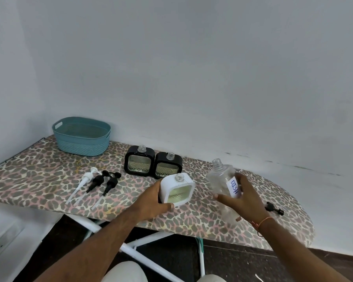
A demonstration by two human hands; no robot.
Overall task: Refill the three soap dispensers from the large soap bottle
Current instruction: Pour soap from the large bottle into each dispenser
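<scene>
Gripping the white dispenser (176, 190) in the left hand (153, 202) and the big bottle (225, 182) just right of it in the right hand (239, 197), fingers wrapped around each; pouring into that narrow neck risks spilling soap.

Leopard-print ironing board (49, 159) against white wall (192, 68)

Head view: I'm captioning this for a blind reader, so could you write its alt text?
A person's left hand holds a white soap dispenser while the right hand grips a tilted clear bottle labelled DISH, over a leopard-print ironing board. Two black dispensers, three loose pumps and a teal basket sit behind.
</scene>
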